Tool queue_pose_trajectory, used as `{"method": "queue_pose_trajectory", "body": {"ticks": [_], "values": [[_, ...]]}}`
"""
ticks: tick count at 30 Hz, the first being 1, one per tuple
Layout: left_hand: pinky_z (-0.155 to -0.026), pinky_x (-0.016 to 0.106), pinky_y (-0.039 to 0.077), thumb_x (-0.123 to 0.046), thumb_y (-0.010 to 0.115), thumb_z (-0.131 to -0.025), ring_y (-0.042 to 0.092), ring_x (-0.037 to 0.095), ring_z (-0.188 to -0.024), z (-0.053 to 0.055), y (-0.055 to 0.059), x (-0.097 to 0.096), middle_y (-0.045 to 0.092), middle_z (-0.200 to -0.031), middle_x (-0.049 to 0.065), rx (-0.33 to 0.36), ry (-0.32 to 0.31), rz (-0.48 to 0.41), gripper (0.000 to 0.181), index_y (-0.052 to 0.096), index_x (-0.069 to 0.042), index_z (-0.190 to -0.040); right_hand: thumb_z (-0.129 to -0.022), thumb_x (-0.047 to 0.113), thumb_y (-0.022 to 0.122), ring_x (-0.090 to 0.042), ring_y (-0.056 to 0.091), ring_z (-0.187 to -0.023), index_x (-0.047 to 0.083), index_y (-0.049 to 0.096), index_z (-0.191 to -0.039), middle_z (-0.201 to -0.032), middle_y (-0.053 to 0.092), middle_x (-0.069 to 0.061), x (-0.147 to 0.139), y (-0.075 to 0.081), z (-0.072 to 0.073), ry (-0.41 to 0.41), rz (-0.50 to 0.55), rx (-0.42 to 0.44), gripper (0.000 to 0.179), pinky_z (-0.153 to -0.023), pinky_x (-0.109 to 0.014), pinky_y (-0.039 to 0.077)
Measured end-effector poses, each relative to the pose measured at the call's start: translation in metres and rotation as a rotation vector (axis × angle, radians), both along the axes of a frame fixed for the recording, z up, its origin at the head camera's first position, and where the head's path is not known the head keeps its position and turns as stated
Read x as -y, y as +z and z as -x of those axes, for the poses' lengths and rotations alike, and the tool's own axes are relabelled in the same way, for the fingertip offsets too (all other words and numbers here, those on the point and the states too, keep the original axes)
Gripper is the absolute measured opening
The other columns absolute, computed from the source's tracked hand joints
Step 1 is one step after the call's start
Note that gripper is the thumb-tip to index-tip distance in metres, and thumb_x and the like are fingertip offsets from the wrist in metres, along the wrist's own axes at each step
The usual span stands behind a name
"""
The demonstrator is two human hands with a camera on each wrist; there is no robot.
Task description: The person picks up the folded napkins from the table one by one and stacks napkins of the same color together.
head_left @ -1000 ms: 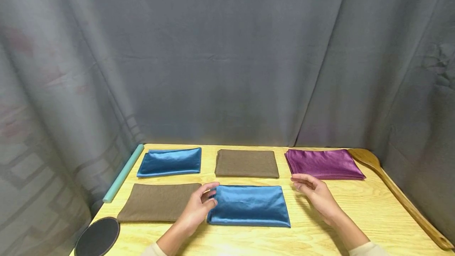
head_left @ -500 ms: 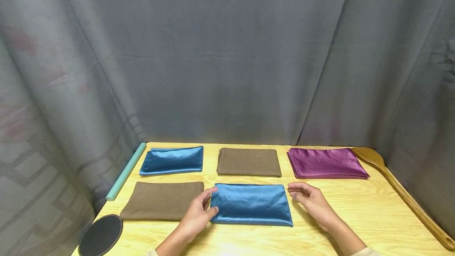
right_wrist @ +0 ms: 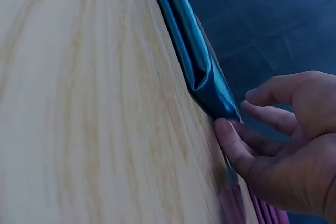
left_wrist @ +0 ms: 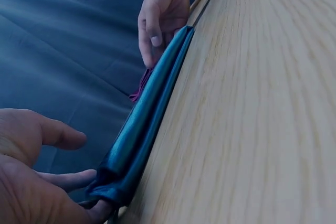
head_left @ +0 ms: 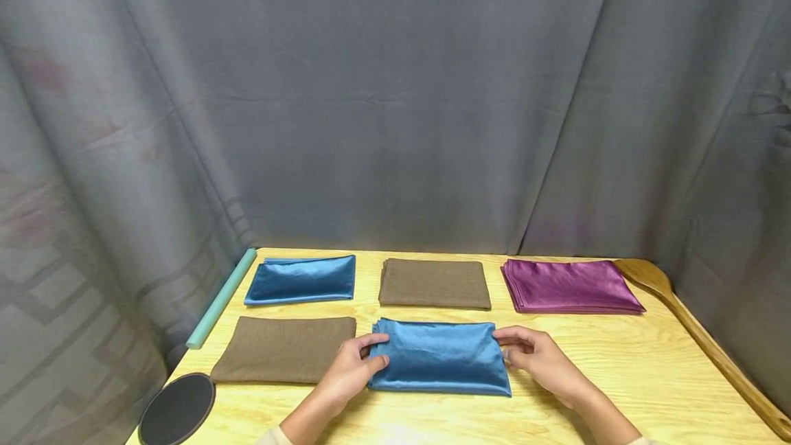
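Note:
A folded shiny blue cloth (head_left: 441, 357) lies on the wooden table between both hands. My left hand (head_left: 346, 371) is at its left end; in the left wrist view one fingertip (left_wrist: 102, 209) touches the layered edge while other fingers stay spread. At the opposite end, my right hand (head_left: 545, 366) has its fingertips on the cloth's right edge, fingers loosely bent. The right wrist view shows one fingertip (right_wrist: 224, 127) against the blue cloth's corner (right_wrist: 218, 100), with other fingers apart above it. Neither hand's fingers close round the cloth.
Behind lie another blue cloth (head_left: 301, 280), a brown cloth (head_left: 434, 284) and a purple cloth (head_left: 571, 286). A second brown cloth (head_left: 287, 350) is left, near a dark oval pad (head_left: 177, 409). A green stick (head_left: 221, 299) and wooden spoon (head_left: 704, 342) line the sides; grey curtains (head_left: 383, 101) surround.
My right hand has come from near the purple cloth to the front blue cloth's right edge. My left hand remains at the left edge, where the layers now fan slightly.

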State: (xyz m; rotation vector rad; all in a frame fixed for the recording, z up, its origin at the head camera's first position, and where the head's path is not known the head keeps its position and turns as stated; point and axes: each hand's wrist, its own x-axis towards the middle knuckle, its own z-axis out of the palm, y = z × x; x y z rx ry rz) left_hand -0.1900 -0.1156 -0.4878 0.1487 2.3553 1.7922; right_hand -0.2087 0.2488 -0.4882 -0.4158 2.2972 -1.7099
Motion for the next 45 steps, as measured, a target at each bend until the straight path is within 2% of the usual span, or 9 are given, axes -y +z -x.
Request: {"method": "queue_pose_trajectory", "body": {"ticks": [6, 10, 20, 24, 29, 33, 38, 42, 45], "values": [[-0.116, 0.063, 0.035, -0.008, 0.069, -0.09, 0.039, 0.044, -0.146, 0.0, 0.002, -0.006, 0.054, -0.148, 0.029, -0.002, 0.0, 0.041, 0.043, 0.067, 0.0, -0.133, -0.098, 0.005, 0.061, -0.009, 0.07, -0.103, -0.013, 0.054, -0.138, -0.134, 0.06, -0.036, 0.006, 0.002, -0.003, -0.012, 0.021, 0.023, 0.044, -0.082, -0.031, 0.06], [-0.117, 0.063, 0.033, -0.008, 0.07, -0.089, 0.039, 0.044, -0.146, -0.001, 0.003, -0.007, 0.054, -0.149, 0.027, -0.028, -0.009, 0.053, 0.044, 0.069, -0.003, -0.132, -0.099, 0.006, 0.061, -0.007, 0.069, -0.103, -0.011, 0.054, -0.139, -0.136, 0.06, -0.034, 0.009, 0.001, -0.004, -0.039, 0.01, 0.017, 0.044, -0.086, -0.025, 0.058], [-0.113, 0.05, 0.038, -0.007, 0.07, -0.089, 0.039, 0.037, -0.143, 0.002, -0.002, -0.007, 0.053, -0.15, 0.024, -0.028, -0.027, 0.016, 0.043, 0.07, -0.005, -0.131, -0.096, 0.004, 0.065, -0.005, 0.059, -0.087, -0.003, 0.066, -0.13, -0.111, 0.069, -0.016, 0.013, -0.004, -0.001, -0.059, -0.149, -0.049, 0.035, -0.074, -0.021, 0.052], [-0.1, 0.035, 0.044, -0.007, 0.069, -0.091, 0.045, 0.034, -0.134, 0.002, -0.001, -0.007, 0.056, -0.146, 0.022, -0.01, -0.052, 0.002, 0.036, 0.072, -0.006, -0.127, -0.093, 0.002, 0.067, -0.009, 0.058, -0.087, -0.001, 0.067, -0.128, -0.104, 0.066, -0.013, 0.015, -0.002, -0.001, -0.077, -0.184, -0.067, 0.036, -0.074, -0.022, 0.052], [-0.079, 0.021, 0.043, -0.005, 0.067, -0.091, 0.048, 0.024, -0.11, 0.004, -0.001, -0.005, 0.065, -0.135, 0.016, 0.021, -0.09, 0.019, 0.028, 0.076, -0.006, -0.117, -0.092, 0.0, 0.066, -0.012, 0.064, -0.091, -0.002, 0.067, -0.128, -0.124, 0.065, -0.02, 0.018, 0.001, -0.003, -0.116, -0.138, -0.066, 0.036, -0.073, -0.022, 0.054], [-0.082, 0.021, 0.044, -0.003, 0.068, -0.089, 0.048, 0.025, -0.119, 0.004, -0.002, -0.003, 0.066, -0.135, 0.014, 0.011, -0.112, 0.044, 0.029, 0.077, -0.008, -0.116, -0.094, 0.002, 0.064, -0.005, 0.057, -0.075, -0.006, 0.062, -0.132, -0.103, 0.066, -0.013, 0.016, 0.002, -0.002, -0.045, -0.068, -0.019, 0.039, -0.062, -0.02, 0.049], [-0.086, 0.024, 0.044, 0.001, 0.068, -0.088, 0.044, 0.029, -0.129, 0.005, -0.004, 0.0, 0.064, -0.139, 0.014, 0.026, -0.135, 0.037, 0.033, 0.076, -0.009, -0.118, -0.097, 0.002, 0.064, -0.001, 0.041, -0.065, -0.014, 0.056, -0.134, -0.078, 0.048, 0.005, 0.007, -0.002, 0.001, 0.083, -0.01, 0.013, 0.042, -0.059, -0.018, 0.042], [-0.076, 0.024, 0.043, 0.003, 0.067, -0.088, 0.052, 0.025, -0.104, 0.005, -0.005, 0.002, 0.066, -0.131, 0.012, 0.029, -0.141, 0.04, 0.035, 0.075, -0.01, -0.12, -0.096, 0.002, 0.064, 0.001, 0.054, -0.075, -0.011, 0.06, -0.134, -0.095, 0.065, -0.009, 0.003, -0.005, 0.003, 0.058, -0.015, -0.008, 0.04, -0.068, -0.018, 0.05], [-0.064, 0.023, 0.04, 0.003, 0.068, -0.088, 0.043, 0.018, -0.076, 0.005, -0.006, 0.002, 0.064, -0.105, 0.008, 0.04, -0.138, 0.032, 0.035, 0.074, -0.01, -0.12, -0.096, 0.004, 0.065, -0.002, 0.062, -0.086, -0.007, 0.062, -0.133, -0.126, 0.064, -0.027, 0.001, -0.005, 0.004, 0.013, -0.025, -0.025, 0.039, -0.074, -0.02, 0.054]]}}
